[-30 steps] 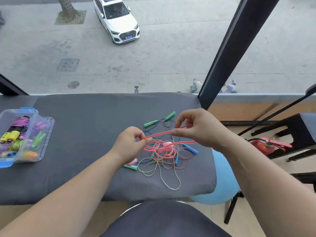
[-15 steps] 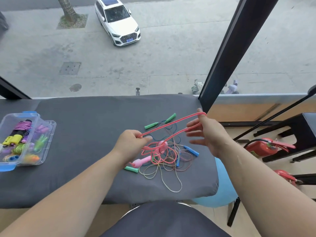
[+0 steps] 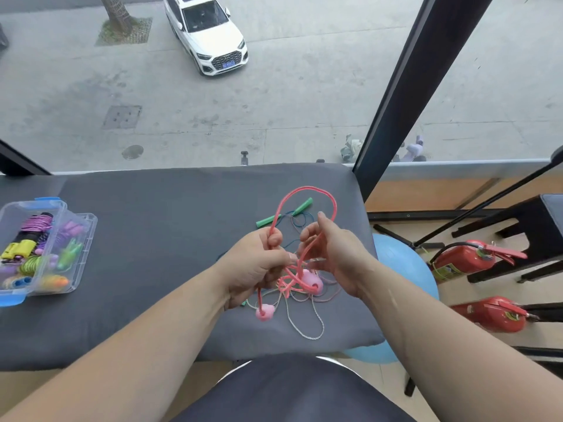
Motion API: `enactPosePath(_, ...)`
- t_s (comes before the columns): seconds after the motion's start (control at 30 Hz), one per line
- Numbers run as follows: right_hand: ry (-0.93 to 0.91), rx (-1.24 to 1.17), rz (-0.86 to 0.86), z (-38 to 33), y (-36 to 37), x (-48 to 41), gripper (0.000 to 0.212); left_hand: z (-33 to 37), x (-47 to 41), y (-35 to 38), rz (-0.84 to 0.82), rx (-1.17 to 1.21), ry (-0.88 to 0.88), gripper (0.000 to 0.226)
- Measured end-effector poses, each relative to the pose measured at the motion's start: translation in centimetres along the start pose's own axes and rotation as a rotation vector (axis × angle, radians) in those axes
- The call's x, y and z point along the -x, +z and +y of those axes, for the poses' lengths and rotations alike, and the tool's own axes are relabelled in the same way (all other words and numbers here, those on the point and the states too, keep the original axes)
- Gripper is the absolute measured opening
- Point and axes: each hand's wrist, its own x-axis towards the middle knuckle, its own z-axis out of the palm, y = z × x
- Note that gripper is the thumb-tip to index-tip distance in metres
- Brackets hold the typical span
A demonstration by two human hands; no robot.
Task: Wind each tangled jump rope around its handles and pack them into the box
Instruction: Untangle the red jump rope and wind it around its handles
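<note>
Your left hand (image 3: 256,269) grips the pink jump rope (image 3: 304,190), and your right hand (image 3: 332,257) props up its loop at centre frame.
Your left fingers curl tight around the cord, thumb pressing on it. Your right fingers are nearly straight and spread, the cord crossing them behind the thumb. Two pink handles (image 3: 264,312) show just below. Your hands cover much of the thin-cord tangle (image 3: 304,324) on the grey pad (image 3: 152,223), so its ropes can't be counted; two green handles (image 3: 301,205) lie beyond. At left, the clear box (image 3: 91,219) holds wound ropes (image 3: 36,223) in purple, yellow, green and orange, too crowded to count.
</note>
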Motion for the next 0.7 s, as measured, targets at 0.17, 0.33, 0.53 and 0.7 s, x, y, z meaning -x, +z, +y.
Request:
enactPosePath(0.17, 0.086, 0.295, -0.336, 2.1, -0.2, -0.2, 0.086, 1.3, -0.3, 0.5, 0.117, 0.185, 0.049, 0.044)
enactPosePath(0.33, 0.016, 0.43, -0.279, 3.2, -2.1, 0.1, 0.113, 1.7, -1.0, -1.1, 0.315, 0.276, 0.041, 0.046)
enactPosePath(0.53, -0.612, 0.676, -0.054, 2.8, -0.5, 1.0, 0.074, 2.7, -1.2, 0.2, 0.259, 0.421, -0.006, 0.044)
enactPosePath(0.7, -0.772, 0.778, 0.064, 2.1, 0.5, 0.8, 0.011, 3.2, -0.5, 0.7, 0.216, 0.159, 0.009, 0.028)
